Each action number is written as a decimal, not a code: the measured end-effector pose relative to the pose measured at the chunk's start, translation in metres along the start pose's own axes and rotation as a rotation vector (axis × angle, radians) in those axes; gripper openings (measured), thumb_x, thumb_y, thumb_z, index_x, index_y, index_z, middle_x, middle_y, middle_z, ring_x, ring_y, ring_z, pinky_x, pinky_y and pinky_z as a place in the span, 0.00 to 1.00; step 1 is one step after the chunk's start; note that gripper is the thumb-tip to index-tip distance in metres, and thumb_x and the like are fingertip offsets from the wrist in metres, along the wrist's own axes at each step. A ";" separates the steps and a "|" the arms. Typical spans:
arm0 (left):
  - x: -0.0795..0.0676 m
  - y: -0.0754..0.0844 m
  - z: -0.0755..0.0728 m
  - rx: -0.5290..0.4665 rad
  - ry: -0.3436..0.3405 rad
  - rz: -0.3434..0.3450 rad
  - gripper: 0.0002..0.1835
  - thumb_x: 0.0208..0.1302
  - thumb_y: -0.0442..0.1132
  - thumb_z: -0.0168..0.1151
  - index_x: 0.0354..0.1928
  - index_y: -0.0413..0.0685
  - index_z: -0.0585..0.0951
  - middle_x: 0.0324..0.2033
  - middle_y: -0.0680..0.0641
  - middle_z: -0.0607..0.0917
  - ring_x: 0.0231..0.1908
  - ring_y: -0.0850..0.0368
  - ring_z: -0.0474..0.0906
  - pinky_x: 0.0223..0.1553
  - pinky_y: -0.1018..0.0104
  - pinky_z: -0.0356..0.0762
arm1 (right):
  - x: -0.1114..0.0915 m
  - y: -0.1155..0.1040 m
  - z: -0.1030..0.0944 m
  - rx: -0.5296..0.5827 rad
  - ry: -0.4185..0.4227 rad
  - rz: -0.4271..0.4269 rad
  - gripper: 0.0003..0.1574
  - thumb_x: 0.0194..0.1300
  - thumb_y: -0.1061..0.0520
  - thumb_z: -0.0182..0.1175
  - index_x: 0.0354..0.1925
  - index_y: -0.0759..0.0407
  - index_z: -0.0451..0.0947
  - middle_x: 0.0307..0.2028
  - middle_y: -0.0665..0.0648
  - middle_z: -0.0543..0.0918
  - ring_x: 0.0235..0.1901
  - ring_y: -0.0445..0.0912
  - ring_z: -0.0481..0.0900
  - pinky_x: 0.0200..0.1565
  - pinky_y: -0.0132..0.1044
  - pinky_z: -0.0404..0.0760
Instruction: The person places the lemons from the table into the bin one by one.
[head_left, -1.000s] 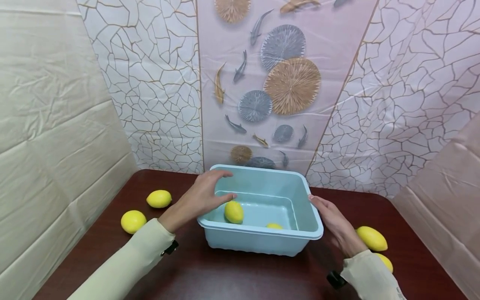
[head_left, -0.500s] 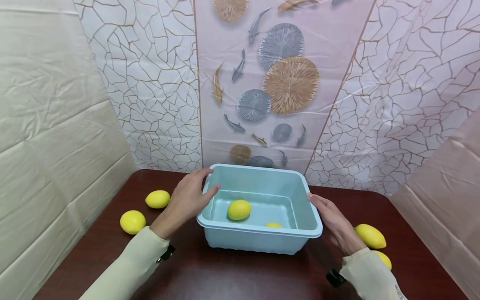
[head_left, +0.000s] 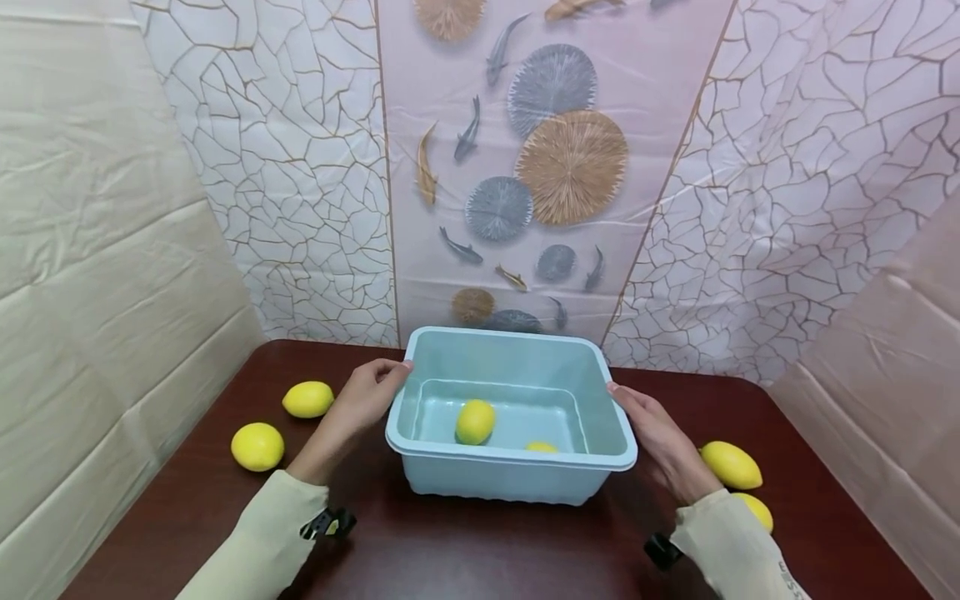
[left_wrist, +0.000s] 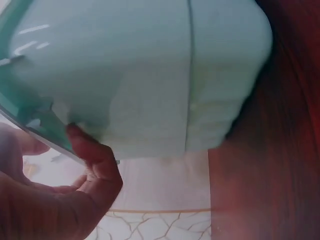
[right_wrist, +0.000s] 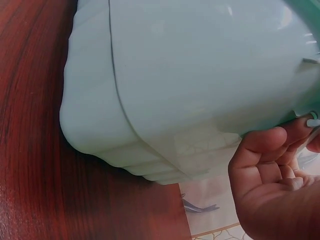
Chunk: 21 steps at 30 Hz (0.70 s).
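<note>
A light blue plastic basin (head_left: 495, 479) stands on the dark table in the head view, its mouth facing up. One lemon (head_left: 476, 422) lies inside on the basin floor, and a second lemon (head_left: 542, 447) shows only its top above the front rim. My left hand (head_left: 367, 396) grips the left rim, thumb on the rim's inner side; in the left wrist view this hand (left_wrist: 60, 195) has curled fingers at the basin's edge. On the opposite side my right hand (head_left: 663, 437) holds the right rim. The right wrist view shows that hand (right_wrist: 275, 180) with fingers bent under the rim.
Left of the basin are two lemons, one farther back (head_left: 308, 400) and one nearer (head_left: 257, 447). Beside my right wrist lie another lemon (head_left: 731, 465) and one (head_left: 753, 511) partly behind the sleeve. Patterned sheeting (head_left: 315, 167) walls the back and sides of the table (head_left: 480, 550).
My left hand has drawn out of the basin to its left rim and taken hold there. The lemon it left inside has rolled slightly. My right hand keeps its hold on the right rim.
</note>
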<state>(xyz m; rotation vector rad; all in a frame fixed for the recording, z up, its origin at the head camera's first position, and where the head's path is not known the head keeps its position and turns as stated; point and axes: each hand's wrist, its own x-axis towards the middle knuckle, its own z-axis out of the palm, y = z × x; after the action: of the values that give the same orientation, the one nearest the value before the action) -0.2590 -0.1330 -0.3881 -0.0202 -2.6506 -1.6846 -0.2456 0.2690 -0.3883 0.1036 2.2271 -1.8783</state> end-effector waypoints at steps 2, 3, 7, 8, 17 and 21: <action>0.000 0.000 0.000 -0.074 -0.013 -0.010 0.28 0.82 0.54 0.53 0.66 0.35 0.77 0.57 0.36 0.85 0.53 0.46 0.83 0.56 0.52 0.82 | -0.001 0.000 0.000 0.003 -0.002 -0.007 0.49 0.82 0.33 0.47 0.82 0.65 0.54 0.72 0.69 0.70 0.55 0.43 0.82 0.51 0.37 0.86; 0.000 0.000 0.000 -0.090 -0.017 -0.012 0.27 0.82 0.53 0.53 0.65 0.35 0.77 0.56 0.36 0.85 0.52 0.47 0.83 0.54 0.54 0.82 | -0.001 0.000 0.000 0.009 0.001 -0.009 0.49 0.82 0.33 0.48 0.82 0.65 0.54 0.72 0.68 0.71 0.55 0.43 0.82 0.51 0.38 0.86; -0.001 -0.003 -0.001 -0.114 -0.027 -0.010 0.24 0.83 0.49 0.53 0.66 0.35 0.75 0.56 0.35 0.86 0.51 0.48 0.84 0.52 0.58 0.83 | -0.001 0.002 0.002 0.015 0.001 -0.018 0.47 0.82 0.34 0.48 0.81 0.65 0.57 0.69 0.67 0.74 0.53 0.45 0.84 0.51 0.40 0.87; -0.001 -0.004 -0.001 -0.117 -0.027 -0.007 0.24 0.83 0.48 0.52 0.66 0.34 0.75 0.56 0.34 0.86 0.51 0.47 0.84 0.51 0.58 0.84 | 0.000 0.002 0.003 0.020 0.000 -0.019 0.47 0.82 0.34 0.48 0.80 0.65 0.57 0.68 0.67 0.75 0.52 0.45 0.84 0.51 0.40 0.87; -0.001 -0.006 0.006 -0.127 -0.028 0.045 0.24 0.84 0.47 0.52 0.64 0.32 0.74 0.53 0.30 0.85 0.46 0.45 0.85 0.46 0.58 0.85 | -0.006 -0.004 -0.001 -0.227 0.087 -0.064 0.44 0.83 0.33 0.46 0.73 0.67 0.67 0.55 0.65 0.84 0.43 0.44 0.85 0.44 0.37 0.86; -0.002 -0.005 0.007 -0.111 -0.025 0.033 0.24 0.84 0.48 0.51 0.64 0.33 0.74 0.53 0.31 0.86 0.46 0.46 0.85 0.45 0.59 0.85 | -0.010 -0.008 -0.007 -0.381 0.104 -0.118 0.40 0.84 0.34 0.45 0.65 0.68 0.73 0.46 0.60 0.85 0.40 0.44 0.81 0.40 0.37 0.81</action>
<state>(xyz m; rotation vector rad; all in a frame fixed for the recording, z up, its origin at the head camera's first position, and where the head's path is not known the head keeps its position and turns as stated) -0.2572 -0.1287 -0.3961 -0.0849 -2.5555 -1.8300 -0.2382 0.2757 -0.3768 0.0051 2.6706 -1.4942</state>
